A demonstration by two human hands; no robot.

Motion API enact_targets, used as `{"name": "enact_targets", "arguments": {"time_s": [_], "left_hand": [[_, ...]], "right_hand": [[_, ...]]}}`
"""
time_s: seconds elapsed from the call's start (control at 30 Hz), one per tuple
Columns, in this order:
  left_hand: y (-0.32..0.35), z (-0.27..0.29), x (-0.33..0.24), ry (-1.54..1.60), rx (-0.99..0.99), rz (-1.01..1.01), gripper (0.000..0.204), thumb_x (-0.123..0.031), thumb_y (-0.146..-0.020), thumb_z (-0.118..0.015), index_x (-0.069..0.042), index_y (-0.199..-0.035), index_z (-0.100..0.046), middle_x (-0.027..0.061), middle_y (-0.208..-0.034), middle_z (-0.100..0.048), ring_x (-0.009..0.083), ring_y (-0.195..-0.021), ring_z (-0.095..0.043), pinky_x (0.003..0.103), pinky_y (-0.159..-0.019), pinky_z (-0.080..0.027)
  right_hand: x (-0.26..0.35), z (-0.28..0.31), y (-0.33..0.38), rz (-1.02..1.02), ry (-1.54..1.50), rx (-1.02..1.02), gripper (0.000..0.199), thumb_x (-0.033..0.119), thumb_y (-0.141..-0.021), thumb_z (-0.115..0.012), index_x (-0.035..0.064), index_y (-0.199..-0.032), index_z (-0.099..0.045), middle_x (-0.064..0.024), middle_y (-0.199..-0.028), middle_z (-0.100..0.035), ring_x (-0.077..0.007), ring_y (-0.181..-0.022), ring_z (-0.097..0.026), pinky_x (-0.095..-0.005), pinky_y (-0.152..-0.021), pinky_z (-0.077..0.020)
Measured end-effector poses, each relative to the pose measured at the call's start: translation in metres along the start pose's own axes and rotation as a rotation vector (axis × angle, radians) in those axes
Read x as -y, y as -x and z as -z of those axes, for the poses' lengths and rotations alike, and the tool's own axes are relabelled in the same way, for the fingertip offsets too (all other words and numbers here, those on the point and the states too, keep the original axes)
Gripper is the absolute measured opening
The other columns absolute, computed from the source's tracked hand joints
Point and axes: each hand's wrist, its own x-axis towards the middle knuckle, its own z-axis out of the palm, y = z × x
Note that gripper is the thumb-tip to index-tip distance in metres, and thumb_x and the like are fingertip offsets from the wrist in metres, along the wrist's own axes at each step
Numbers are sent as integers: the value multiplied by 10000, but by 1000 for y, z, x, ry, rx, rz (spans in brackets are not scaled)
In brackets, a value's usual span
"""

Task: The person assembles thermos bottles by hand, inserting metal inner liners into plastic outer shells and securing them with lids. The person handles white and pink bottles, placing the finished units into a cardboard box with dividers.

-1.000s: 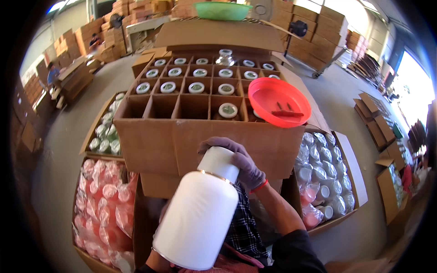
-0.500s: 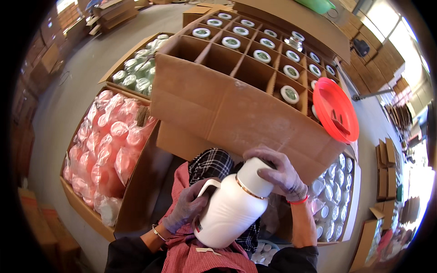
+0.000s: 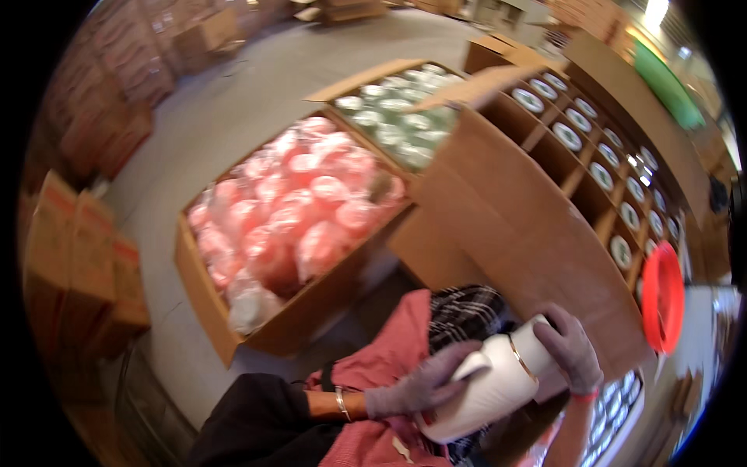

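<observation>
Left grip (image 3: 424, 381), a gloved hand, closed round the side handle of a white insulated jug (image 3: 494, 393); right grip (image 3: 568, 350), gloved too, clasped over the jug's white cap (image 3: 535, 333). Jug held above the lap, tilted, cap end toward upper right; thin gold band (image 3: 523, 358) just below the cap. Silver-coloured bracelet (image 3: 341, 403) on left wrist, red band (image 3: 587, 395) on right. Beneath: pink apron (image 3: 393, 331) and dark plaid cloth (image 3: 471, 307). Just beyond the right grip, the front wall of a large divided carton (image 3: 529, 233); many of its cells show round white lids (image 3: 601, 176) with darker centres, several nearer cells bare. Red plastic basin (image 3: 663, 300) at that carton's right corner, seen nearly edge-on; green plastic basin (image 3: 665, 86) farther back. Left of the divided carton, an open carton (image 3: 334, 300) full of pink containers (image 3: 296, 214) in clear plastic; behind it, another open carton (image 3: 366, 76) of green-tinted wrapped containers (image 3: 412, 122). Lower right, silvery wrapped pieces (image 3: 618, 409), partly hidden by the right forearm. Far left, brown cartons (image 3: 82, 257) on the grey floor (image 3: 210, 101); edges blurred.
</observation>
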Motion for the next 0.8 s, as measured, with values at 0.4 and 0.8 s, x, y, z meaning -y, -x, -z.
{"name": "enact_targets", "arguments": {"time_s": [0.4,0.8], "left_hand": [[80,323,75,-1727,-716,698,573,-472,-921,-595,-15,-1264,-567,161,-1219,-610,328,-1160,-566,517,-965,-418],[2,350,-67,-172,-446,410,175,-140,-909,-657,8,-987,-706,71,-935,-722,172,-833,-703,310,-746,-569]], "right_hand": [[3,-71,2,203,163,-31,356,189,-859,-582,-2,-1153,-650,-180,-1066,-657,-330,-990,-637,-390,-908,-494],[60,-42,-38,269,-20,-182,409,158,-801,-701,-26,-1162,-642,-187,-1109,-660,-295,-1036,-653,-362,-915,-515]]}}
